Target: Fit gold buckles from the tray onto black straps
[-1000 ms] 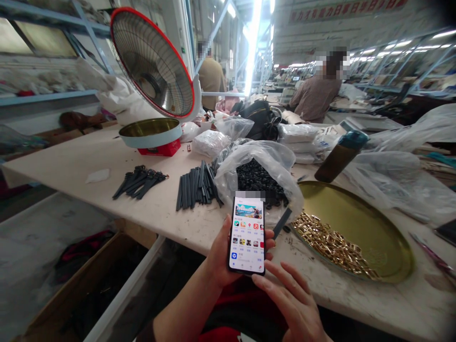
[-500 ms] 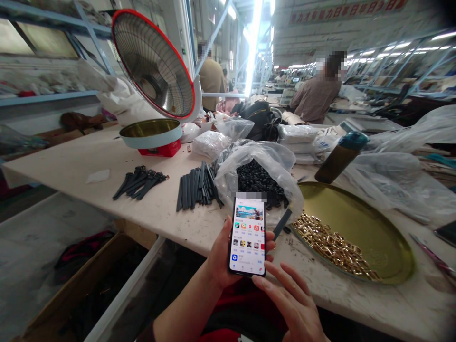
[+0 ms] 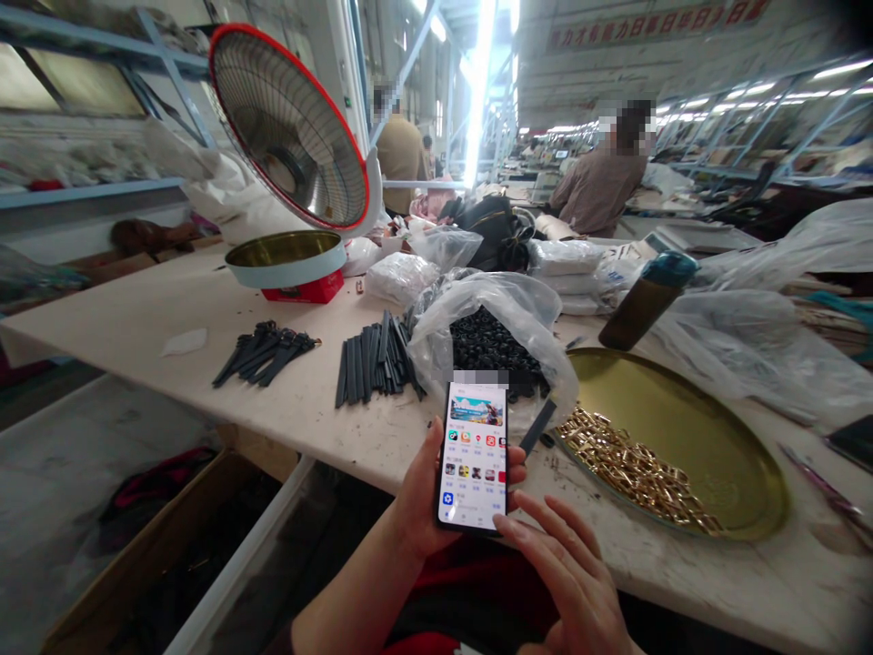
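A smartphone with a lit screen full of app icons rests in my left hand, whose fingers wrap round its back and show at the right edge. My right hand has its fingers stretched out, with one fingertip at the phone's lower right corner. Whether that fingertip touches the glass I cannot tell. Behind the phone a clear plastic bag lies open, full of small black parts. Right of it, a round gold tray holds a heap of gold metal clasps.
Dark strips and finished-looking black straps lie on the table. A round tin sits on a red box below a red-rimmed fan-shaped heater. A bottle leans behind the tray. Two people are farther back.
My right hand's fingertip has moved slightly up and right, onto or over the phone's lower right corner. The phone stays in my left hand.
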{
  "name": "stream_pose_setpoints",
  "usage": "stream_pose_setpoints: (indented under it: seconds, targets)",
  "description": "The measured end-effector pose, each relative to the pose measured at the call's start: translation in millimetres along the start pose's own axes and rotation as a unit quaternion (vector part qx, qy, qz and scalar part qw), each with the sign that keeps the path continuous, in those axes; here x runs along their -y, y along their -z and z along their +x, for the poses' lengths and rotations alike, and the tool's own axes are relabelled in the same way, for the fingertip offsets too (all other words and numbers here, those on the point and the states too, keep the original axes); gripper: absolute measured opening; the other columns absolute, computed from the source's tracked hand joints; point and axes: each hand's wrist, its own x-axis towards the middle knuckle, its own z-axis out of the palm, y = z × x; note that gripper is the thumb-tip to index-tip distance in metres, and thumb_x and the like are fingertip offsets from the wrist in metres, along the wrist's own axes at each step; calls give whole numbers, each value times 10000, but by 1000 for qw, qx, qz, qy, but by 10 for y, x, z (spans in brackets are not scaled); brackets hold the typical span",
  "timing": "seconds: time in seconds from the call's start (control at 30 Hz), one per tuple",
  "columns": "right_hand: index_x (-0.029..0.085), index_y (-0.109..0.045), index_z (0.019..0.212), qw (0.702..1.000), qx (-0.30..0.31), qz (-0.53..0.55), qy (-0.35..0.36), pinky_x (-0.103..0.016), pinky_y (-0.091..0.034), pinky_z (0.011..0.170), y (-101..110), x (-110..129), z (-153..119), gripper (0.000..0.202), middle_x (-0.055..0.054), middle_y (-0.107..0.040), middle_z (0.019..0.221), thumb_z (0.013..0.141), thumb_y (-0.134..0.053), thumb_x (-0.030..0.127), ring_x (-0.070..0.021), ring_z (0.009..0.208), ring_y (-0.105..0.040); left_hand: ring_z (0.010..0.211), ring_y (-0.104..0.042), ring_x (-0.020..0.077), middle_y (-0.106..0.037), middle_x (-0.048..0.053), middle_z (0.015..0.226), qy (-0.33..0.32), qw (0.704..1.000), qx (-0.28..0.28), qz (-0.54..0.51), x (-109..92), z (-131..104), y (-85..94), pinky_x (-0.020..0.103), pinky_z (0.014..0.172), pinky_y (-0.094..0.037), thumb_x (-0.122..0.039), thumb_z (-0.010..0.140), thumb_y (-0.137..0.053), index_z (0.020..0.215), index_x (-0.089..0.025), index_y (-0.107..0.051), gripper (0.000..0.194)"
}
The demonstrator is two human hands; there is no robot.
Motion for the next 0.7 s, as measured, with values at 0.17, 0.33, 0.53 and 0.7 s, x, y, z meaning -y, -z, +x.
stream_pose_setpoints:
  seconds: [0.17, 0.33, 0.53, 0.7]
  targets:
    - [68, -348, 1323, 1000, 2, -5, -3, -440, -364, 969, -11, -17, -22, 704, -130, -694, 964, 863, -258, 593, -275, 1078, -572, 949, -611, 279, -607, 214, 1114, 13, 1000, 17, -17, 2, 6, 11, 405, 865, -415, -650, 832, -218, 1235, -2, -454, 799]
    - [77, -372, 1301, 1000, -6, -21, -13, -428, -390, 954, 39, -14, 72, 675, -129, -694, 957, 865, -271, 583, -270, 1060, -585, 967, -605, 278, -604, 208, 1124, 10, 1000, 13, -11, 9, -1, 7, 398, 884, -393, -653, 827, -240, 1264, -38, -435, 780]
    - [91, -377, 1299, 999, -8, -28, -20, -424, -399, 951, 91, -11, 123, 666, -126, -694, 960, 860, -286, 583, -271, 1041, -597, 962, -607, 278, -610, 204, 1117, 4, 1000, 15, 2, 12, 9, 10, 394, 867, -411, -629, 837, -267, 1228, -31, -477, 745]
    - [98, -391, 1293, 1000, -7, -13, -11, -406, -377, 970, 40, 0, 47, 670, -103, -706, 921, 864, -254, 594, -252, 1027, -606, 979, -599, 277, -610, 201, 1119, 5, 999, 34, -8, 9, 8, -6, 396, 872, -413, -609, 840, -304, 1196, -22, -504, 715]
